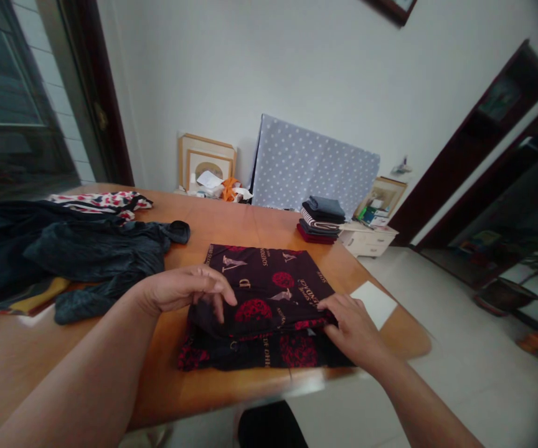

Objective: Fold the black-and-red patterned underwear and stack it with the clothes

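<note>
Left hand [185, 291] and right hand [350, 326] — curled — pinch folded black cloth [262, 298].

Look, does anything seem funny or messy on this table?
Yes, the dark jacket looks odd. It lies crumpled in a heap on the wooden table, while the stack of folded clothes farther along is neat.

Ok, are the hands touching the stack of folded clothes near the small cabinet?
No, the left hand and right hand are on the black and red printed garment, apart from the stack of folded clothes.
</note>
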`<state>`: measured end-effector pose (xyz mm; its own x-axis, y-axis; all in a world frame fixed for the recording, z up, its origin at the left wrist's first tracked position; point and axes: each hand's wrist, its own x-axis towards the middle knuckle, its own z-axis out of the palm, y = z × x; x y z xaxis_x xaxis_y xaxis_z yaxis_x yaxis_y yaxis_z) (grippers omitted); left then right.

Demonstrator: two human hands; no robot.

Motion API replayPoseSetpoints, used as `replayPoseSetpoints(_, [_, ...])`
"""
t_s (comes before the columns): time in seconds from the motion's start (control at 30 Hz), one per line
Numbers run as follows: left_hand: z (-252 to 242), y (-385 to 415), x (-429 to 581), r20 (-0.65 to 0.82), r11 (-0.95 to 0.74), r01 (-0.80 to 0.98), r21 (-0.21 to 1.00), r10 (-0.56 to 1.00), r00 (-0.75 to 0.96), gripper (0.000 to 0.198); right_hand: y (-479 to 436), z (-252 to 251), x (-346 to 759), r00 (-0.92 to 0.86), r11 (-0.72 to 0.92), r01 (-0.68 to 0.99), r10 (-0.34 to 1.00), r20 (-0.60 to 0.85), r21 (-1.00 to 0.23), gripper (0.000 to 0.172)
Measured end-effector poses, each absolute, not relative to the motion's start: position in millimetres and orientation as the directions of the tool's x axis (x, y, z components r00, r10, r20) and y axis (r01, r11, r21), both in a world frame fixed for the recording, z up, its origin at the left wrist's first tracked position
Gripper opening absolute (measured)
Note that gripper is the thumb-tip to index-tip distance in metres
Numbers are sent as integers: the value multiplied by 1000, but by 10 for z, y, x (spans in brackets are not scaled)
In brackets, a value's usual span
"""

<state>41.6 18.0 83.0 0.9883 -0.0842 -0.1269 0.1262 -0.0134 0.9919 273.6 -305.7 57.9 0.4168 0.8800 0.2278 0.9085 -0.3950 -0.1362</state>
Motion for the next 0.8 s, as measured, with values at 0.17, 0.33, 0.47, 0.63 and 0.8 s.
replayPoseSetpoints(0.17, [794,210,439,-139,13,141,990,-98,985,41,-3193,542,2767,420,-391,905,885,202,-169,31])
replayPoseSetpoints(0.33, [718,253,513,-135,-4,135,991,-13,991,32,-3266,512,2825,465,-423,882,851,244,-207,24])
replayPoseSetpoints(0.47, [653,263,549,-164,-43,164,986,10,986,32,-3280,480,2816,436,-403,894,884,169,-196,24])
replayPoseSetpoints(0.63, [617,261,570,-214,-67,218,974,55,975,32,-3326,486,2856,454,-427,883,883,122,-195,20])
replayPoseSetpoints(0.8, [598,260,594,-215,-61,222,973,98,972,31,-3264,475,2772,439,-391,890,874,209,-237,20])
